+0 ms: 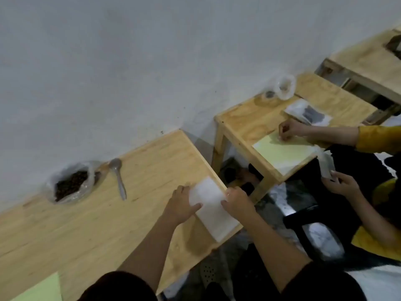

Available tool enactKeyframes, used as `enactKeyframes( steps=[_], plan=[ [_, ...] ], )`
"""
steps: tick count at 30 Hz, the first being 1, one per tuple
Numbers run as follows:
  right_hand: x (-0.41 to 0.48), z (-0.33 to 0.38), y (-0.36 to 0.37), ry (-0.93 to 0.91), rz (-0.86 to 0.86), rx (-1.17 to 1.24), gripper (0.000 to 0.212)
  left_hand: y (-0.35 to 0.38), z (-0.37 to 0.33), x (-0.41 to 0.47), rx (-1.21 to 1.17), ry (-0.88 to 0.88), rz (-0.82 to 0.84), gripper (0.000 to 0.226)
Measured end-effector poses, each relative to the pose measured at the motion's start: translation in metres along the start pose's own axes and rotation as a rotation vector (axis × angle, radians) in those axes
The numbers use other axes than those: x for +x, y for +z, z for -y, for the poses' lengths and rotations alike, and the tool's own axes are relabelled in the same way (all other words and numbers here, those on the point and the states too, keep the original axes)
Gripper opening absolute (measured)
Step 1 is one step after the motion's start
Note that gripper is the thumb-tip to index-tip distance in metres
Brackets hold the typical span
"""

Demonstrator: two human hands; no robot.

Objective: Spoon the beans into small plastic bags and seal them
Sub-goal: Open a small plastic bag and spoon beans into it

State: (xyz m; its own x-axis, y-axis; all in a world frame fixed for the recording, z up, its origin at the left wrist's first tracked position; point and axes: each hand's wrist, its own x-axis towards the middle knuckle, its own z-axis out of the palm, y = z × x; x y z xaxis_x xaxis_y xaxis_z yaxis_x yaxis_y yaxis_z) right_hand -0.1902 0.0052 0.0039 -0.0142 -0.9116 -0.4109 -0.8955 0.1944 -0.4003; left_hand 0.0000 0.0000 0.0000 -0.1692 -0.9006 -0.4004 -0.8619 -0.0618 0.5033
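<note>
white stack of bags pinched at its edges by both hands.

Wearer, seen from the head camera. Left hand: bare, no ring or watch visible. Right hand: bare, a thin ring on one finger. Forearms: bare to above the elbow. Sleeves: dark, maroon-brown, short, on both arms. Picture blurred; finer marks unreadable.
</note>
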Motion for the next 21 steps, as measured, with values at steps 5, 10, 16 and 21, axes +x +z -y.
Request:
enactKeyframes(
  steps=[5, 10, 16, 21],
  plan=[
    [0.000, -0.001, 0.004, 0.022, 0.026, 0.024, 0.034, 0.019, 0.004, -0.002, 0.036, -0.035, -0.077, 0.092],
    [0.003, 0.003, 0.009, -0.032, -0.042, 0.071, 0.033, 0.025, 0.007, -0.005, -0.019, -0.031, -0.141, 0.100],
    [0.011, 0.011, 0.006, -0.009, -0.114, 0.225, 0.024, 0.027, 0.004, -0.005, -0.014, -0.032, -0.207, 0.090],
    [0.019, 0.013, 0.001, -0.025, -0.055, 0.365, 0.024, 0.025, 0.002, -0.005, -0.027, -0.066, -0.221, 0.090]
  ],
)
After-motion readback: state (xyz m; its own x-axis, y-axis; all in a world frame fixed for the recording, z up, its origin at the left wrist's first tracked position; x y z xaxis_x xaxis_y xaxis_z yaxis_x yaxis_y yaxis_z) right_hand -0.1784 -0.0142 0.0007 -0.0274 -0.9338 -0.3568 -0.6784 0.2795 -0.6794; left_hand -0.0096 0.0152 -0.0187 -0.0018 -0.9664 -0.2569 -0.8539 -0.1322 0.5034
